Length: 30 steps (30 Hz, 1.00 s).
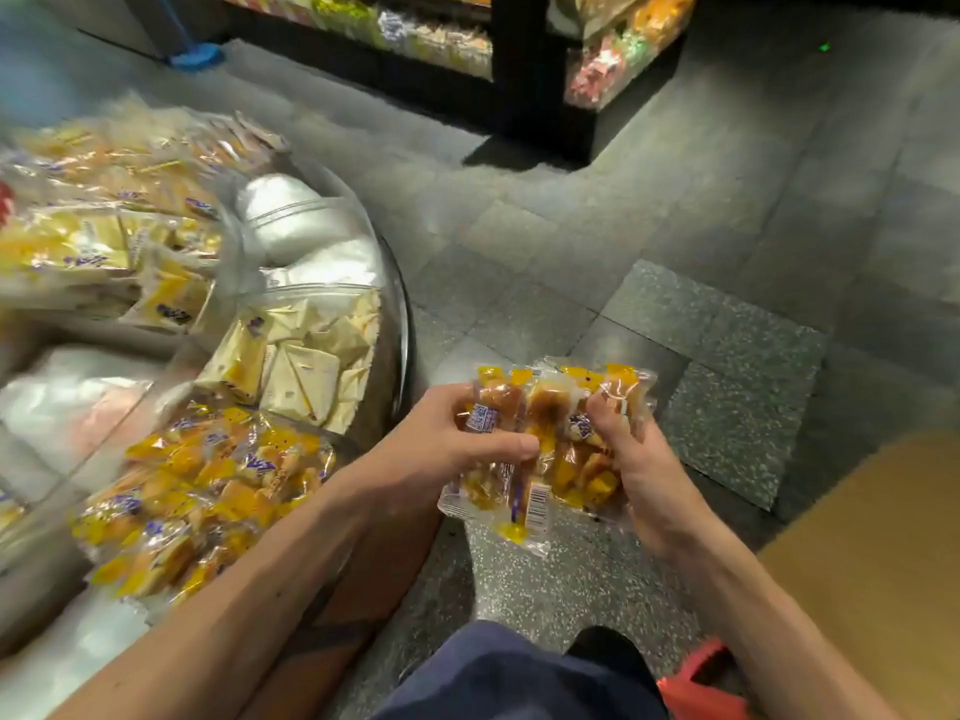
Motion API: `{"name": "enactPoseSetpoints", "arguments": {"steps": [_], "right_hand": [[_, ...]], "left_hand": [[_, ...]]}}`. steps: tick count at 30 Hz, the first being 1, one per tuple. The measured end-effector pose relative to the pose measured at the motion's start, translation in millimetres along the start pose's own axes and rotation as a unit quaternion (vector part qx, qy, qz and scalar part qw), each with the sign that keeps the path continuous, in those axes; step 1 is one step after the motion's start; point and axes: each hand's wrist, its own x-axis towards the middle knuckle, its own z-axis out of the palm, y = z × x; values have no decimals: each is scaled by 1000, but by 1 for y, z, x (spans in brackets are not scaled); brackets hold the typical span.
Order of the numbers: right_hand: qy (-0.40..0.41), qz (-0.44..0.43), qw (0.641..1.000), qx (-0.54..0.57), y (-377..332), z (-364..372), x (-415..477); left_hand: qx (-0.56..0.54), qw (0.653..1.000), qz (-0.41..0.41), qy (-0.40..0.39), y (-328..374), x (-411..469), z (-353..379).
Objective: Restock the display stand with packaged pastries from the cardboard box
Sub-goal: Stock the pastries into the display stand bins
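Note:
Several packaged pastries (545, 439) in clear and yellow wrappers are bunched together above the floor, in the middle of the head view. My left hand (441, 449) grips the bunch from the left, thumb across the wrappers. My right hand (639, 459) grips it from the right, thumb pressed into the packs. The round display stand (395, 324) stands at the left, with clear-walled compartments. Its nearest compartment holds a pile of the same yellow pastries (208, 496). The cardboard box (872, 553) shows as a brown flap at the lower right.
Other compartments of the stand hold white triangular packs (306, 366) and pale yellow packs (93, 236). A dark shelf unit (519, 80) with bagged snacks stands at the back. A red stool (696, 683) and my knee are at the bottom. Grey tiled floor lies between.

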Motion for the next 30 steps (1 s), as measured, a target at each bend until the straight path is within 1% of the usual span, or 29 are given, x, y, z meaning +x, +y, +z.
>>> {"name": "enactPoseSetpoints", "arguments": {"steps": [2, 6, 8, 11, 13, 15, 19, 21, 24, 25, 27, 30], "right_hand": [[-50, 4, 999, -20, -5, 32, 21], [-135, 51, 987, -71, -4, 86, 65], [-183, 88, 974, -99, 1, 109, 87], [-249, 135, 949, -135, 13, 148, 117], [-289, 168, 932, -142, 22, 171, 136], [-323, 195, 914, -149, 26, 192, 154], [-394, 215, 874, -185, 26, 234, 183], [-424, 223, 858, -189, 25, 250, 192], [-457, 227, 834, -211, 29, 268, 201], [-461, 230, 829, -216, 30, 274, 203], [-463, 231, 825, -226, 35, 286, 208], [-472, 208, 819, -253, 42, 306, 214]], "left_hand": [[-10, 999, 3, 36, 0, -11, -28], [-22, 993, 12, 114, -9, -31, -76], [-41, 986, 1, 162, -18, -42, -96], [-97, 965, -18, 243, -33, -58, -118], [-152, 940, -32, 303, -39, -67, -130], [-192, 908, -39, 369, -48, -71, -141], [-281, 823, -48, 491, -47, -70, -154], [-339, 775, -40, 532, -47, -69, -158], [-396, 720, -25, 570, -49, -73, -165], [-397, 711, -22, 579, -52, -76, -168], [-365, 716, -17, 595, -56, -86, -174], [-263, 716, -37, 646, -59, -109, -189]]}}
